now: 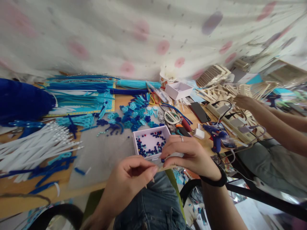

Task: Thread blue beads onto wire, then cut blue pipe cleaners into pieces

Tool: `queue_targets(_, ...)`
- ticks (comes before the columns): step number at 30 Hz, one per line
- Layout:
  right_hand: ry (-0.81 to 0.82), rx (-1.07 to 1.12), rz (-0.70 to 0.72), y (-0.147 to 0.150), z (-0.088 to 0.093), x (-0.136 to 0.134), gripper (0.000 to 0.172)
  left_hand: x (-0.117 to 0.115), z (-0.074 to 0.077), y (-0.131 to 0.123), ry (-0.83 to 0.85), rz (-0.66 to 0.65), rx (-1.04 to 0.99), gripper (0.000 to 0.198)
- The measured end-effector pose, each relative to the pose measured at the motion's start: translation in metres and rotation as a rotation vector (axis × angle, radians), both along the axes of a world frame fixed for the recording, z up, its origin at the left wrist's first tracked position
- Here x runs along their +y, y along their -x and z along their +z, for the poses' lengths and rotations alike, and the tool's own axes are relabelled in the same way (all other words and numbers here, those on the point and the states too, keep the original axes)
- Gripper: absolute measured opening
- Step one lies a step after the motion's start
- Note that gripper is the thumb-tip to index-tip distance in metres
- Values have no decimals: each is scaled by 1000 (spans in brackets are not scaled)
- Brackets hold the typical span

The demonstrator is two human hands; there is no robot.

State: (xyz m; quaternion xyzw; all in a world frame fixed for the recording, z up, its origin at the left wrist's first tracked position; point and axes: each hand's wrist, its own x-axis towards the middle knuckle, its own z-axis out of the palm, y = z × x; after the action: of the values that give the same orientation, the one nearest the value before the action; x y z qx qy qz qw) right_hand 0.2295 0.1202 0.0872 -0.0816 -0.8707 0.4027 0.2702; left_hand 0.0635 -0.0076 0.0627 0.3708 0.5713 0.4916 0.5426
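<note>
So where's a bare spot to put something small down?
The middle of the grey mat looks bare, between the white stems on the left and the box of beads on the right. Mind the blue scrap at its front left. It's crowded behind the box, with blue flowers, and to its right, with the glue gun.

you wear a slim silver ring (182,139) on one finger of your right hand (192,153) and a thick, plain black wristband (217,179) around that wrist. your blue denim jeans (153,201) look faded, with creases and visible seams across the lap.
</note>
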Motion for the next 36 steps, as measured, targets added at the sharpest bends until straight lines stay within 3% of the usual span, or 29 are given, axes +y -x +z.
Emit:
queue_targets(5, 44, -36, -82, -9, 2, 4, 28, -1, 0, 0, 21, 17, -13, 14)
queue_targets(11, 13, -59, -516, -31, -8, 20, 8, -5, -1, 13, 32, 225, 83, 12)
queue_targets(13, -58, -120, -552, -32, -14, 25, 8, -6, -8, 22, 35, 303, 137, 12)
queue_targets(18, -411, -548, -320, -10, -25, 36, 9, -9, -25, 41, -12, 417, 217, 14)
queue_targets(21, -699, -851, -175, 9, -28, 43, 16, -11, -27, 45, -8, 428, 255, 14)
queue_targets(23, -796, -970, -109, 20, -30, 46, 17, -13, -25, 45, -10, 420, 270, 14)
queue_targets(30, -841, -1047, -12, 30, -39, 47, 16, -13, -22, 47, -9, 405, 277, 18)
queue_targets(36, -778, -902, 16, 20, -40, 53, 15, -9, -10, 40, -22, 368, 277, 12)
